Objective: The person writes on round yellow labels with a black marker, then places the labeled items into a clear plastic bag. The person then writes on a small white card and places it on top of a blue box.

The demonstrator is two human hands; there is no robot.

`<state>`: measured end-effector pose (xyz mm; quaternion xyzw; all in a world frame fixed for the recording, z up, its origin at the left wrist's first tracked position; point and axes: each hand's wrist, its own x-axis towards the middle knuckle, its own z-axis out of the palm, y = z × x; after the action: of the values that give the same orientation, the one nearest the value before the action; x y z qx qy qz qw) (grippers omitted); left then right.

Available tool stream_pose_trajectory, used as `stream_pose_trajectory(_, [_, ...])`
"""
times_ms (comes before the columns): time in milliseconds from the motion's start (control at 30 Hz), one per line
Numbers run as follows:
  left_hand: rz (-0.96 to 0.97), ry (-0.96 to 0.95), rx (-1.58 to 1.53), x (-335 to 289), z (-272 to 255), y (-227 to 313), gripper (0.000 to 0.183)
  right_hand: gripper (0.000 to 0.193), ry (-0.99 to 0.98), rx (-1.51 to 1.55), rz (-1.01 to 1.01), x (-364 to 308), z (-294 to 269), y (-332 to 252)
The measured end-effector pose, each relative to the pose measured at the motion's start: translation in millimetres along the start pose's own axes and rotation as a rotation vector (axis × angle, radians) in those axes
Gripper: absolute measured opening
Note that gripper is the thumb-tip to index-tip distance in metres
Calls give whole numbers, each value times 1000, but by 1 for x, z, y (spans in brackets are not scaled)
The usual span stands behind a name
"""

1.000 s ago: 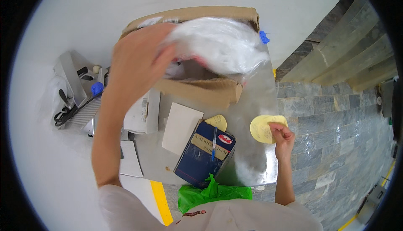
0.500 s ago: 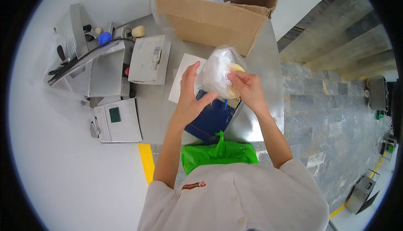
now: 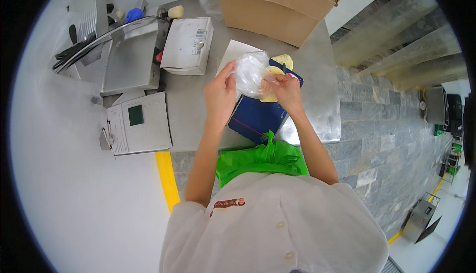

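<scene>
A clear plastic bag (image 3: pixel 249 76), crinkled and whitish, is held between both hands above the table. My left hand (image 3: pixel 220 94) grips its left side with thumb and fingers. At its right edge my right hand (image 3: pixel 287 92) pinches the plastic, beside a round yellow label (image 3: pixel 268 94). Whether this label is inside or on the bag, I cannot tell. Another yellow label (image 3: pixel 284 61) shows just behind the right hand. Beneath the hands lies a dark blue notebook (image 3: pixel 255 120), partly covered by the bag. A white sheet or card (image 3: pixel 232 51) sits behind the bag.
A large open cardboard box (image 3: pixel 277 10) stands at the far side of the steel table (image 3: pixel 317 104). To the left are a white carton (image 3: pixel 186 47), a metal slicing machine (image 3: pixel 130 62) and a clipboard (image 3: pixel 141 124) with papers. A green plastic apron (image 3: pixel 263 161) covers my waist.
My left hand has closed from spread fingers onto the bag. The bag looks flatter, and more of the yellow labels shows. The whole view has shifted slightly.
</scene>
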<state>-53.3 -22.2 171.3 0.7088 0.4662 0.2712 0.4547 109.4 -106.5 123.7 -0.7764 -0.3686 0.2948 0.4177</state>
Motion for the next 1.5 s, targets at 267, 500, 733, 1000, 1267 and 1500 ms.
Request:
stream_pose_trajectory(267, [88,-160,-434,14,18,-24,33,44,168,-310,-94,-11,0,-41])
stream_pose_trajectory(500, [307,-85,679,2,24,-3,19,28,179,-302,-45,-1,-5,-17])
stream_pose_trajectory(733, [349,7,840,-3,34,7,26,25,65,-220,1,0,-5,-18])
stream_pose_trajectory(1000, [314,-78,979,0,32,2,22,31,79,-47,-45,3,-1,-12])
stream_pose_trajectory(1267, [382,137,491,0,26,2,14,30,73,-409,-287,5,23,-24])
stream_pose_trajectory(1500, [272,174,-38,-7,-8,39,12,18,21,-626,-355,25,35,-30])
